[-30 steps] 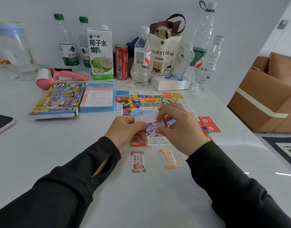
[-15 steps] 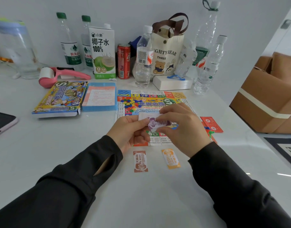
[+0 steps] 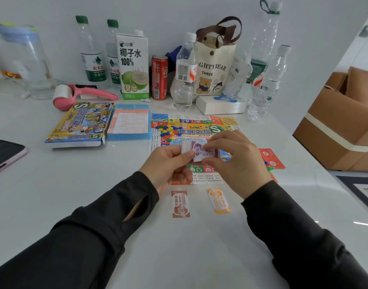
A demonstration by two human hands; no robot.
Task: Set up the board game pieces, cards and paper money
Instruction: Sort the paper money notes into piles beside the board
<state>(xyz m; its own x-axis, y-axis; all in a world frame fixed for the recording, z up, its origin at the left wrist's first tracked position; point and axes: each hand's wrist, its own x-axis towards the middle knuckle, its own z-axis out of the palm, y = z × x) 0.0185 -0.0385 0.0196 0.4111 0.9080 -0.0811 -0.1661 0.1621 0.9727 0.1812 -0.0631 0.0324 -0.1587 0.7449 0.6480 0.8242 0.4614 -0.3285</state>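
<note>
At frame centre, over the game board (image 3: pixel 196 122), my left hand (image 3: pixel 168 163) gripped the purple paper-money stack (image 3: pixel 188 147) while my right hand (image 3: pixel 235 163) pinched its top note (image 3: pixel 208 153), apparently peeling it off to join the brown note (image 3: pixel 180 204) and orange note (image 3: pixel 219 201) lower down.

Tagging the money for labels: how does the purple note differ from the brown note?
Purple note is pinched by left hand and right hand over the board; brown note lies flat on the table, untouched. Purple note runs side to side; brown note runs front to back. Both are small printed paper money.
</note>
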